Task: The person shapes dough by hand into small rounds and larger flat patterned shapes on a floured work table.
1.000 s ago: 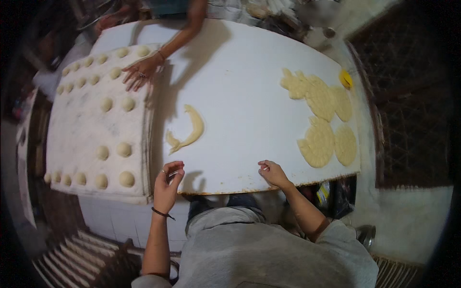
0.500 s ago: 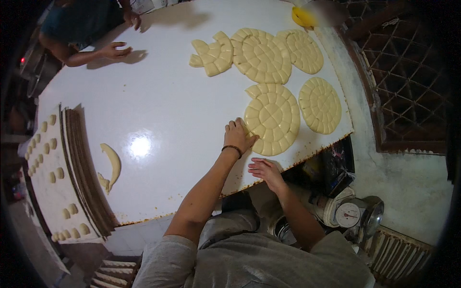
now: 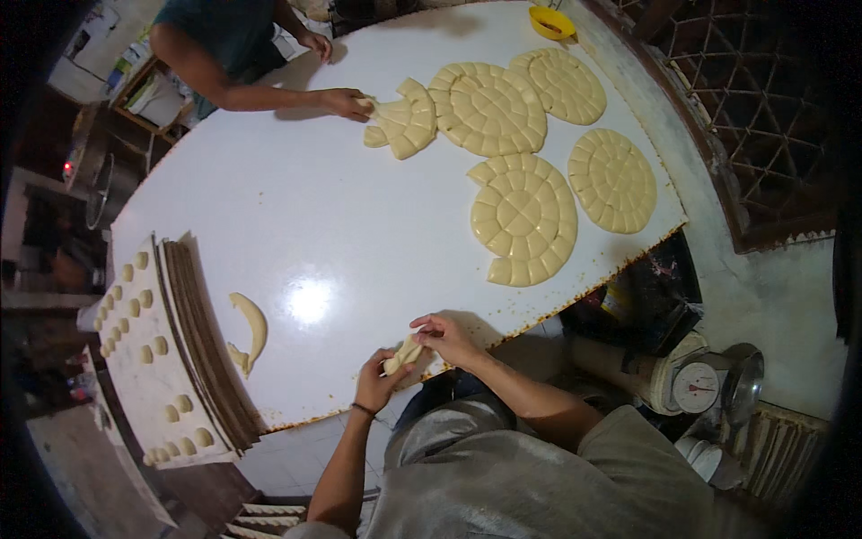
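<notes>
I hold a small piece of dough (image 3: 403, 355) between both hands at the near edge of the white table (image 3: 296, 207). My left hand (image 3: 377, 382) grips its lower end from below, fingers curled around it. My right hand (image 3: 446, 339) pinches its upper end from the right. The piece sits just above the table edge. A curved strip of dough (image 3: 249, 330) lies on the table to my left, beside a stack of boards (image 3: 202, 350) carrying small dough balls (image 3: 144, 328). Scored round dough discs (image 3: 525, 220) lie toward the far right corner, near a yellow bowl (image 3: 551, 22). Another person's hand (image 3: 346, 103) touches a partial disc (image 3: 404, 121) at the far edge.
</notes>
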`<action>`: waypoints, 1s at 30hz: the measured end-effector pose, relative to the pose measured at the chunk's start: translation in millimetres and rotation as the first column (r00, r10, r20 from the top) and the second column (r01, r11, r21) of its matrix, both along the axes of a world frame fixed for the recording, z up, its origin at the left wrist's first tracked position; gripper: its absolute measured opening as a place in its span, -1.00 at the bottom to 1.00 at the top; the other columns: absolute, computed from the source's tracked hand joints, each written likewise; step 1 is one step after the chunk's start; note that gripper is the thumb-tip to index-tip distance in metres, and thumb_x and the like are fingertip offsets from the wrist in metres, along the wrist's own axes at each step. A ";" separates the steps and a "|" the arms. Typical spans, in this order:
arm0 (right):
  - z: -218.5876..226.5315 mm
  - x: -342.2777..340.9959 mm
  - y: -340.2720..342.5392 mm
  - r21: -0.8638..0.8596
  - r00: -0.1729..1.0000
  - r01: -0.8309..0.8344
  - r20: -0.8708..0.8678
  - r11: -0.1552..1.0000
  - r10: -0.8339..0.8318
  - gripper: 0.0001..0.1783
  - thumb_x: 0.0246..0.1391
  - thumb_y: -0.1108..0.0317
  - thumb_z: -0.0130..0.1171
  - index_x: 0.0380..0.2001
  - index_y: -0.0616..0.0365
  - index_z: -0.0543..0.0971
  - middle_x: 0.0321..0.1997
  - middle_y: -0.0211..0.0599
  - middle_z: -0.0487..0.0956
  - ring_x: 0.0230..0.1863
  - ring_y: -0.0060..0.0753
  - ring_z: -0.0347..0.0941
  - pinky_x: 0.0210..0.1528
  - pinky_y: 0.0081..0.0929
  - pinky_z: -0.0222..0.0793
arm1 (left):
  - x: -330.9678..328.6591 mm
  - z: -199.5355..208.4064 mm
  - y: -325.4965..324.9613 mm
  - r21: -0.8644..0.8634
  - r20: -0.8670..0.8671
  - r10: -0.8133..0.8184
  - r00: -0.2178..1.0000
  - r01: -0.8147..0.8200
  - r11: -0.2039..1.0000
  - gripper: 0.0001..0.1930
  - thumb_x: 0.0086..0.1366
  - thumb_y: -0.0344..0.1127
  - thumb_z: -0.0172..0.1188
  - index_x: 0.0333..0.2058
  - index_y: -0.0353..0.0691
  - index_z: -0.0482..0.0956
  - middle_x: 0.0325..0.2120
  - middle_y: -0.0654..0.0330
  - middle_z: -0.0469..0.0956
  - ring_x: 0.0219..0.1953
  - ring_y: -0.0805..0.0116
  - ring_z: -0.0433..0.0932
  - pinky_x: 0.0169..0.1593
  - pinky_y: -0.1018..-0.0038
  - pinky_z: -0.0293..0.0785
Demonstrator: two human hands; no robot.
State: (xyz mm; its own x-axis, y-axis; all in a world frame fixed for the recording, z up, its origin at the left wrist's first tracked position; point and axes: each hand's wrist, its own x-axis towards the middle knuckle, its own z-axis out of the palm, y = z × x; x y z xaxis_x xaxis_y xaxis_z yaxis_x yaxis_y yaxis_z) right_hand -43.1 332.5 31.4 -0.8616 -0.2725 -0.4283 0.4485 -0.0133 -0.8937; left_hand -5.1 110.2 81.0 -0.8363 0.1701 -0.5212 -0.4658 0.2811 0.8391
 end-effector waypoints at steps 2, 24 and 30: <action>-20.6 -9.7 -3.3 0.191 0.976 0.093 -0.212 0.977 -0.052 -0.73 0.33 0.54 0.22 0.06 0.17 0.64 -0.22 -0.37 0.63 -0.20 -0.55 0.55 -0.15 -0.56 0.52 | 5.8 -6.9 -55.8 0.000 0.014 0.121 0.993 -0.121 0.993 -0.64 0.34 -0.22 0.48 -0.05 -0.31 0.60 -0.21 0.14 0.68 -0.12 0.42 0.65 -0.06 0.42 0.63; -0.1 -13.0 -47.6 0.788 0.615 0.109 -0.532 0.606 0.582 -0.42 0.38 0.26 0.06 0.39 0.25 0.39 0.47 -0.08 0.41 0.56 0.06 0.18 0.61 0.05 -0.02 | -9.0 -40.9 -55.8 -0.582 -0.645 -0.422 0.637 -0.052 0.812 -0.63 0.36 -0.24 0.30 0.12 -0.14 0.66 0.31 0.08 0.50 0.39 0.02 0.39 0.45 0.12 0.29; 22.1 -17.0 2.2 0.804 0.678 0.222 -0.534 0.552 0.504 -0.52 0.29 0.30 0.29 0.22 0.21 0.58 0.32 -0.11 0.53 0.42 0.01 0.37 0.45 -0.02 0.30 | -13.4 -82.0 -136.9 -0.622 -0.619 -0.460 0.637 -0.040 0.782 -0.63 0.38 -0.31 0.30 0.14 -0.18 0.64 0.24 0.07 0.57 0.38 0.03 0.42 0.44 0.15 0.36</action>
